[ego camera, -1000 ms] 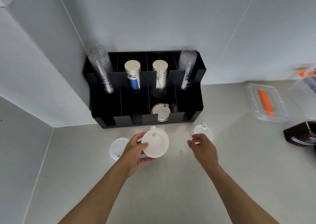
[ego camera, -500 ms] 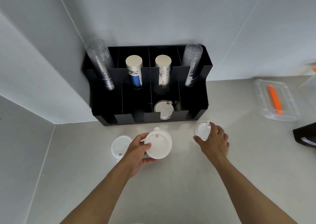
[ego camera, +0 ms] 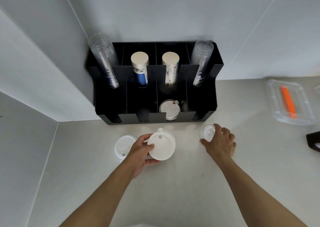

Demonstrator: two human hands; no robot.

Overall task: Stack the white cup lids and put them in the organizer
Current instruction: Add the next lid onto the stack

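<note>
My left hand (ego camera: 141, 150) grips a white cup lid (ego camera: 162, 145) just above the counter, in front of the black organizer (ego camera: 110, 96). Another white lid (ego camera: 123, 144) lies on the counter to the left, partly behind that hand. My right hand (ego camera: 219, 142) closes its fingers around a smaller white lid (ego camera: 207, 132) on the counter at the right. More white lids (ego camera: 168, 109) sit in the organizer's third front compartment.
The organizer stands against the wall corner, holding two stacks of clear cups (ego camera: 105, 62) and two stacks of paper cups (ego camera: 140, 67). A clear plastic box (ego camera: 277, 102) with an orange item lies at the right. A dark object (ego camera: 313, 140) sits at the right edge.
My right hand has reached forward and closed its fingers around the small lid on the right. My left hand has kept its lid in about the same place.
</note>
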